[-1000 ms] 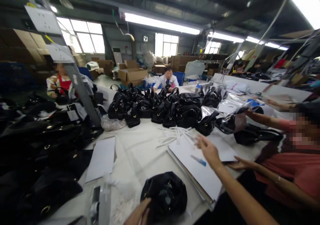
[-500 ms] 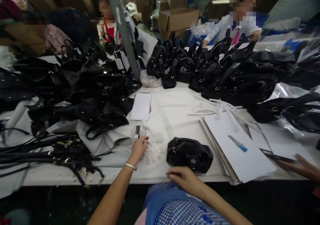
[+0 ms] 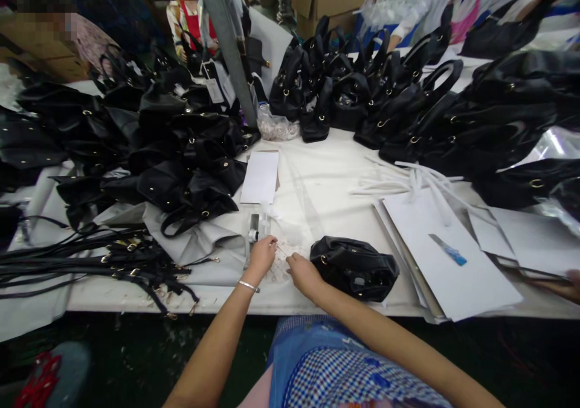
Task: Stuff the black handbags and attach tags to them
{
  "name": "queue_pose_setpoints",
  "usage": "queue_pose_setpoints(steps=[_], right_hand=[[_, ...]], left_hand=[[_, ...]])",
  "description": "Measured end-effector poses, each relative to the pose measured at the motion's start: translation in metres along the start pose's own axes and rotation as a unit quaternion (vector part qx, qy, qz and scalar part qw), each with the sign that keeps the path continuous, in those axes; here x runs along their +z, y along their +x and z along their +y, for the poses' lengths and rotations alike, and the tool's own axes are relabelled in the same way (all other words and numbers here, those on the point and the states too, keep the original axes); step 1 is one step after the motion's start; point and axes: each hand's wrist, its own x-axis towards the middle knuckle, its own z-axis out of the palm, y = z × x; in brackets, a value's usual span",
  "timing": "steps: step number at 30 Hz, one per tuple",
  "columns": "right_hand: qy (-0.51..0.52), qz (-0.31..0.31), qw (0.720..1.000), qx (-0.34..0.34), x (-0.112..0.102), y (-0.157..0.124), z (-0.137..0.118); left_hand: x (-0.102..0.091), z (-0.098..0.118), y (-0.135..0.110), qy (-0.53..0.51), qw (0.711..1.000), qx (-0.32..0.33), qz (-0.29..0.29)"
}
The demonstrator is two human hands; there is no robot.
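Over a scatter of small pale tags [image 3: 277,271] on the white-covered table, my two hands face each other, a short gap apart. My left hand [image 3: 261,257] has its thumb and fingers pinched together; what they hold is too small to make out. Fingers of my right hand [image 3: 303,275] are also pressed together, and their contents cannot be made out. Just right of that hand lies a black handbag [image 3: 356,268] with gold rings. Behind my left hand stands a small clear and dark device [image 3: 254,228], its kind unclear.
Black straps [image 3: 131,263] and piled black bags [image 3: 181,178] fill the left. White boards [image 3: 448,257] carry a blue-handled knife [image 3: 448,249] at right. A metal post [image 3: 231,51], white paper [image 3: 260,177] and more bags stand farther back. Co-workers are around the table.
My right hand has moved forward and left from the table edge, beside my left hand over the tags. My left fingers stay pinched. The camera view has tilted down.
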Motion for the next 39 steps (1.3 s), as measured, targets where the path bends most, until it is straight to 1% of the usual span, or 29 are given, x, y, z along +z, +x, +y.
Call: queue_pose_setpoints(steps=[2,4,7,10,12,14,17,20,23,25,31,34,39], right_hand=[[-0.007,-0.004,1.0,0.0,0.007,0.019,-0.005],[-0.01,-0.009,1.0,-0.009,0.014,0.032,-0.006],[-0.016,-0.017,1.0,-0.002,0.023,0.042,-0.003],[-0.024,-0.021,0.999,0.025,0.029,0.048,0.003],[-0.025,-0.021,0.999,0.029,0.031,0.051,0.006],[-0.024,-0.015,0.999,0.027,0.032,0.053,0.007],[-0.019,0.004,0.999,0.026,0.033,0.052,0.006],[-0.007,0.024,0.999,0.024,0.034,0.048,0.007],[0.008,0.04,0.999,0.025,0.037,0.044,0.01],[0.017,0.046,0.998,0.028,0.038,0.043,0.012],[0.049,0.052,0.997,0.038,0.045,0.045,0.015],[0.066,0.057,0.995,0.039,0.05,0.041,0.016],[0.089,0.056,0.994,0.025,0.055,0.027,0.015]], left_hand=[[-0.002,-0.004,-0.014,-0.004,1.0,-0.009,0.015],[-0.002,-0.008,-0.027,-0.026,0.999,-0.022,0.038],[-0.002,-0.009,-0.043,-0.072,0.993,-0.024,0.086],[-0.004,-0.006,-0.055,-0.098,0.986,-0.009,0.134],[-0.005,-0.003,-0.061,-0.116,0.981,-0.001,0.156],[-0.003,-0.003,-0.067,-0.135,0.978,0.002,0.159],[0.012,-0.006,-0.072,-0.16,0.98,-0.027,0.117],[0.036,-0.01,-0.071,-0.149,0.984,-0.068,0.074],[0.056,-0.011,-0.064,-0.105,0.987,-0.095,0.08],[0.062,-0.009,-0.058,-0.088,0.987,-0.106,0.088],[0.065,-0.011,-0.036,-0.073,0.982,-0.156,0.083],[0.065,-0.013,-0.027,-0.063,0.979,-0.176,0.079],[0.062,-0.008,-0.023,-0.03,0.984,-0.162,0.065]])
